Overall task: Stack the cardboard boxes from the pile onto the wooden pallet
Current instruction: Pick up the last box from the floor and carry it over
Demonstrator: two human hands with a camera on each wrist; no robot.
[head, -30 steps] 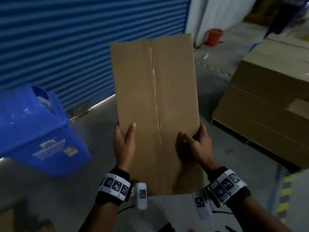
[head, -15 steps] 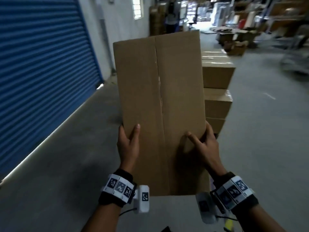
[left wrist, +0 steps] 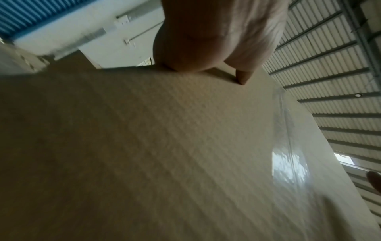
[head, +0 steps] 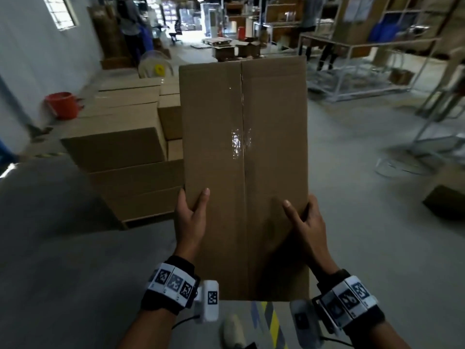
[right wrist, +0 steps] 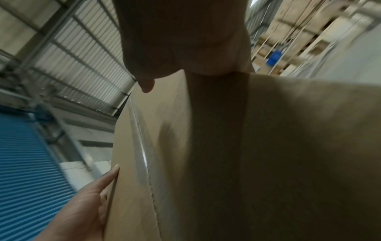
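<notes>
I carry a long brown cardboard box with a clear taped seam down its top, held out in front of me. My left hand grips its left edge, thumb lying on the top face. My right hand grips the right edge with its thumb on top too. Both wrist views show the same box close up under the thumbs. To the left on the floor stands a stack of cardboard boxes, several layers high. What the stack rests on is hidden.
An orange bucket stands by the white wall at left. White metal frames and racks fill the right side, with a dark box on the floor. People stand far back. Grey concrete floor lies ahead.
The view has swung right, away from the blue shutter and blue bin, toward the warehouse aisle. The stack of boxes now sits at my left. Both hands keep their hold on the box.
</notes>
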